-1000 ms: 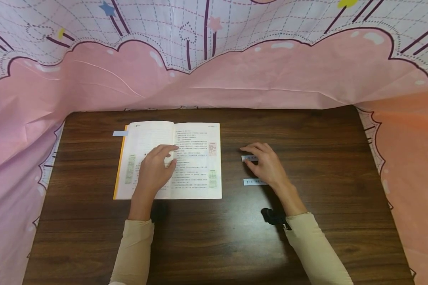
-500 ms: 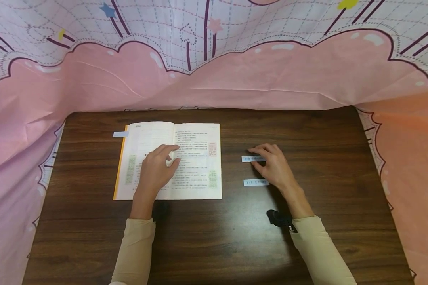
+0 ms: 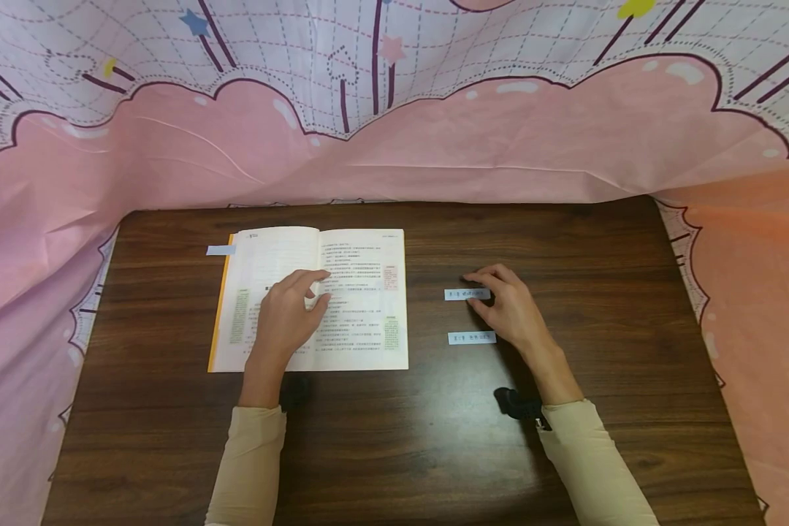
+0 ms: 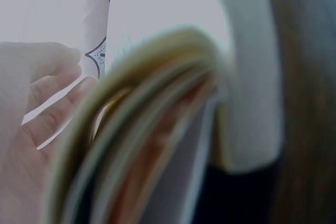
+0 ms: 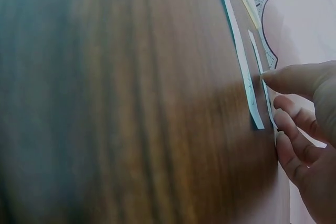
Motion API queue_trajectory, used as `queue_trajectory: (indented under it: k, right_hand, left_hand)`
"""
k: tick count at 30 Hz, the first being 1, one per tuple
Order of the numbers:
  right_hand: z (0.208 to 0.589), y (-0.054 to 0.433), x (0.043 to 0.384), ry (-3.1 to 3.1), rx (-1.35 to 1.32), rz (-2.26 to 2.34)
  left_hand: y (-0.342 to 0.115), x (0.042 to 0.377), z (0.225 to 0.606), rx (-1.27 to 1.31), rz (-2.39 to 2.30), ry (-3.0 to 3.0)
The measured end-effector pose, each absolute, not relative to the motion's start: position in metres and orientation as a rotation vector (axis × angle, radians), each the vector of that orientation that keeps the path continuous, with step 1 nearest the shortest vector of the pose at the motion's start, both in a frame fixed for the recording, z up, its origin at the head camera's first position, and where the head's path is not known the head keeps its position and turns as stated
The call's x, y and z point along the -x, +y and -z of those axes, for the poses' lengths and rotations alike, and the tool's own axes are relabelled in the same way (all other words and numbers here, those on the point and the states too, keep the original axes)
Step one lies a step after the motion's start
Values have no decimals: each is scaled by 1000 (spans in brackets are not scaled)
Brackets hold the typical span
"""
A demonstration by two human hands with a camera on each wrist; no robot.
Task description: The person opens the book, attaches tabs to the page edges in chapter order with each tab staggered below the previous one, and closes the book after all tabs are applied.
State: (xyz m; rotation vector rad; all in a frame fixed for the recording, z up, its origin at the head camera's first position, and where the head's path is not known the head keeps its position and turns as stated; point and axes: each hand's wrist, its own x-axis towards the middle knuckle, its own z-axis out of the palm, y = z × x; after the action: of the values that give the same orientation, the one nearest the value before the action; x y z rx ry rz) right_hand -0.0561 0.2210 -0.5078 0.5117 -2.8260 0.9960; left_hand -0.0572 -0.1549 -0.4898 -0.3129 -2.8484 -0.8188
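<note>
An open book (image 3: pixel 361 321) with a yellow-edged cover lies at the left of the table. Over its middle is my left hand (image 3: pixel 288 310), fingers loosely bent, thumb apart from them, nothing held; whether it touches the pages I cannot tell. In the left wrist view the book's curved pages (image 4: pixel 157 87) hide part of that hand. To the right of the book, two paper strips with handwriting lie one above the other: an upper strip (image 3: pixel 462 294) and a lower strip (image 3: pixel 463 338). My right hand (image 3: pixel 508 303) is at the upper strip's right end, thumb and fingers spread apart.
A pale blue paper tab (image 3: pixel 220 250) sticks out of the book's left edge. Dark wood-grain table (image 3: pixel 394 446) lies under everything. A pink and white printed curtain (image 3: pixel 434 146) hangs along the back and both sides.
My right hand has drawn slightly to the right, uncovering more of both strips, and is now almost still. My left hand stays over the book. The head view has shifted a little.
</note>
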Motion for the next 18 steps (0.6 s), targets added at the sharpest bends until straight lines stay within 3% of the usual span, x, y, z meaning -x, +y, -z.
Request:
queue_trajectory:
  k: [18]
  right_hand:
    - [505,221,56,-2779,-434,-1136]
  left_hand:
    - [-155,56,491,307,832,-2842]
